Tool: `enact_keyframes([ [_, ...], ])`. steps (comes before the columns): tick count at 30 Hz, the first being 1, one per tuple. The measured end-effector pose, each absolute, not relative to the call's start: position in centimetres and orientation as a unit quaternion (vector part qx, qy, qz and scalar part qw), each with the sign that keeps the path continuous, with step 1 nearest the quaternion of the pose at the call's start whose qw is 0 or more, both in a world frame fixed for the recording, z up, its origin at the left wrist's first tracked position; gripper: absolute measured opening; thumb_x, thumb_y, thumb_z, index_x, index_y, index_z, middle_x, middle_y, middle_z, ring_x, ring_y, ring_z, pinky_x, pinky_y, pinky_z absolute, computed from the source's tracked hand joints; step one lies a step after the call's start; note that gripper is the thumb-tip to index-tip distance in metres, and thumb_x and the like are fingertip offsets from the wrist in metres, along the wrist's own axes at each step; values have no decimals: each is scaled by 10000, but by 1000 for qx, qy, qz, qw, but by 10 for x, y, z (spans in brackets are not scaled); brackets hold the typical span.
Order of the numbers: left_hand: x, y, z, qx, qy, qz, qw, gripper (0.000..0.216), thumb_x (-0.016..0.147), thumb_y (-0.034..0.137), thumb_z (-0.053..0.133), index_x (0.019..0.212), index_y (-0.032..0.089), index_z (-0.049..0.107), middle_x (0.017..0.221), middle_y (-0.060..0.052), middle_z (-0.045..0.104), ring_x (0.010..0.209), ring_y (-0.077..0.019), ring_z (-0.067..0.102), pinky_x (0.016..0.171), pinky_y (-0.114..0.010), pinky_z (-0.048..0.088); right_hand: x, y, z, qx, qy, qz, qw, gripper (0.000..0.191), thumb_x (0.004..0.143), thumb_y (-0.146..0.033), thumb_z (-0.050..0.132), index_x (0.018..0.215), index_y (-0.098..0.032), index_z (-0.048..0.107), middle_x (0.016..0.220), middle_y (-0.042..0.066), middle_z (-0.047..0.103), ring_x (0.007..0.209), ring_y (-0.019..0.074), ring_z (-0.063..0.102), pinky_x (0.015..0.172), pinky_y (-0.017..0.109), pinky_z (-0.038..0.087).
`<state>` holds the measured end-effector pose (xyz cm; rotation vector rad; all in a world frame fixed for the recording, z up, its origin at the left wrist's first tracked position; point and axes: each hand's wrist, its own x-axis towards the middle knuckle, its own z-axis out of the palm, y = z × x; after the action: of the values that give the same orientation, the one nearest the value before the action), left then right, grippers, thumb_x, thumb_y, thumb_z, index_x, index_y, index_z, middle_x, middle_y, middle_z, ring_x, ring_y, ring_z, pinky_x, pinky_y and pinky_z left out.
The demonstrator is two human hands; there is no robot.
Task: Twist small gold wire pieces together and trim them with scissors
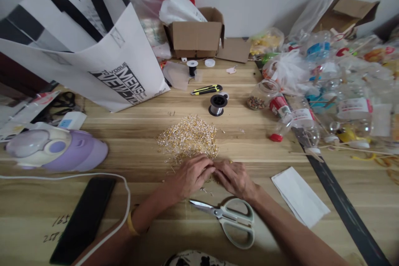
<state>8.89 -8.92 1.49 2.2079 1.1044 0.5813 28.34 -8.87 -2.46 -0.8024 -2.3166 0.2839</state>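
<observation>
My left hand (pixel 195 174) and my right hand (pixel 234 176) meet at the fingertips, at the near edge of a heap of tiny gold and silvery pieces (pixel 190 137), some with thin wire-like stems. The fingers of both hands are pinched together. Whatever lies between them is too small or too hidden to name. A few loose pieces (pixel 205 191) are scattered on the table just below my hands. Scissors (pixel 220 213) with pale handles lie near my right wrist, blades slightly apart and pointing left.
Beyond the heap are a wire spool (pixel 216 106), a yellow-black utility knife (pixel 206 89) and a cardboard box (pixel 198 35). Plastic bottles (pixel 352 106) crowd the right. Left are a phone (pixel 84 218), a white cable (pixel 127 199), a purple device (pixel 79 149) and a large bag (pixel 124 62). Folded paper (pixel 299 195) lies right.
</observation>
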Motion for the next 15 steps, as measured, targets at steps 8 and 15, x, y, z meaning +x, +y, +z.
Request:
enact_keyframes([
  [8,92,-96,7,824,444,198,291,266,979,253,334,793,175,508,779,-25,580,719,-146,527,703,-270,421,282,-91,-24,-309,-876,132,346,147,981,-198,401,1005,-165,542,745,34,656,622,121,616,580,229,444],
  [15,94,-98,11,831,436,199,283,259,965,179,329,761,175,489,749,-21,560,685,-139,506,659,-261,405,281,-93,-20,-318,-874,139,341,155,985,-223,391,991,-180,539,744,36,673,629,134,627,586,238,463],
])
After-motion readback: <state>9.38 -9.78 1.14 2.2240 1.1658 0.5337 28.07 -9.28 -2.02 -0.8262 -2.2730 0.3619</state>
